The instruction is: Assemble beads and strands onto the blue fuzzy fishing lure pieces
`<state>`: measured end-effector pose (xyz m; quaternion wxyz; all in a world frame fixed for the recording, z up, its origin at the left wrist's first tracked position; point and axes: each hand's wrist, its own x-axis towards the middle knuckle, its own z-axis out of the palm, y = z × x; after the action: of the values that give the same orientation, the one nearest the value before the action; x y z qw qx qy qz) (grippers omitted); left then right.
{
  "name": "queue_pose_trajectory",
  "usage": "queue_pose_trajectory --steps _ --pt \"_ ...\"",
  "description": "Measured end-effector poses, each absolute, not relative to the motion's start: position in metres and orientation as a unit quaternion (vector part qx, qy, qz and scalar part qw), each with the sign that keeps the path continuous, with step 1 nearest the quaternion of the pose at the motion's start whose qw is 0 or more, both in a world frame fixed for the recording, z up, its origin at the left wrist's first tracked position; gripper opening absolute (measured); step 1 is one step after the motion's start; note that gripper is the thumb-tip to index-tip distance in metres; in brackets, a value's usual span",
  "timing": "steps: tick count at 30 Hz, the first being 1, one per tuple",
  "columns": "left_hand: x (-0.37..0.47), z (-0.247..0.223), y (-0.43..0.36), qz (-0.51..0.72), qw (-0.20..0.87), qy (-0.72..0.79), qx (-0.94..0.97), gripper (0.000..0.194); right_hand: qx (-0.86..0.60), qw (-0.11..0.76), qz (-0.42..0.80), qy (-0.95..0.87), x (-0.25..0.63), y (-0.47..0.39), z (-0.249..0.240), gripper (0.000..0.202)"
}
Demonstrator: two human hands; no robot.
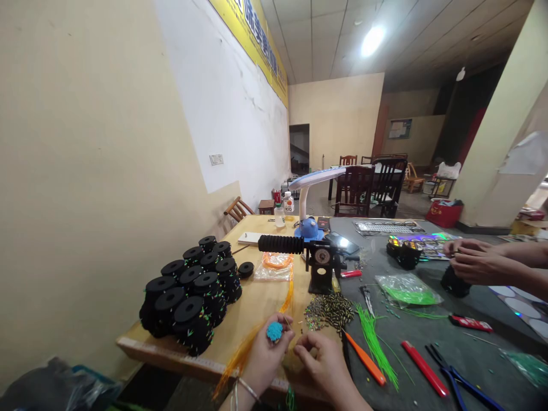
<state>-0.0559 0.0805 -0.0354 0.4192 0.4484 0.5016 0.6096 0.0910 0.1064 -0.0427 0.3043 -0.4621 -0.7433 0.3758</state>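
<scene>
My left hand point(268, 354), with bangles at its wrist, is closed around a small holder filled with turquoise beads point(274, 331). A thin strand shows at its fingertips. To the right of it, my right hand point(319, 357) has thumb and fingers pinched together; anything between them is too small to make out. Orange line point(242, 354) runs beside and behind my left hand. Beyond my hands, a heap of dark and gold beads point(331, 311) lies before a black clamp device point(321, 265) with a row of black discs point(280, 244) on its shaft.
Stacked black spools point(188, 308) stand at the left. An orange-handled tool point(366, 359), green strands point(377, 342), a red cutter point(423, 368) and blue-handled pliers point(454, 377) lie at the right. Another person's hands point(471, 260) work at the far right. A lamp point(308, 225) stands behind.
</scene>
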Motion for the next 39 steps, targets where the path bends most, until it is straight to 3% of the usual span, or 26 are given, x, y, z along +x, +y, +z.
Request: queue_pose_trajectory --steps 4,12,22,25,39 --pt "-0.056 -0.040 0.081 0.599 0.429 0.499 0.455 0.030 -0.467 0.311 0.366 -0.743 0.088 0.109 -0.047 0.024" --pt "-0.058 -0.044 0.086 0.605 0.426 0.502 0.447 0.030 -0.480 0.298 0.350 -0.747 0.093 0.110 -0.046 0.013" --pt "-0.060 -0.045 0.084 0.588 0.408 0.506 0.481 0.026 -0.489 0.284 0.338 -0.752 0.096 0.111 -0.040 0.023" --pt "-0.059 -0.043 0.084 0.591 0.400 0.510 0.480 0.024 -0.472 0.290 0.323 -0.767 0.095 0.110 -0.039 0.013" --pt "-0.056 -0.049 0.087 0.590 0.426 0.504 0.465 0.028 -0.480 0.275 0.304 -0.775 0.095 0.115 -0.044 0.009"
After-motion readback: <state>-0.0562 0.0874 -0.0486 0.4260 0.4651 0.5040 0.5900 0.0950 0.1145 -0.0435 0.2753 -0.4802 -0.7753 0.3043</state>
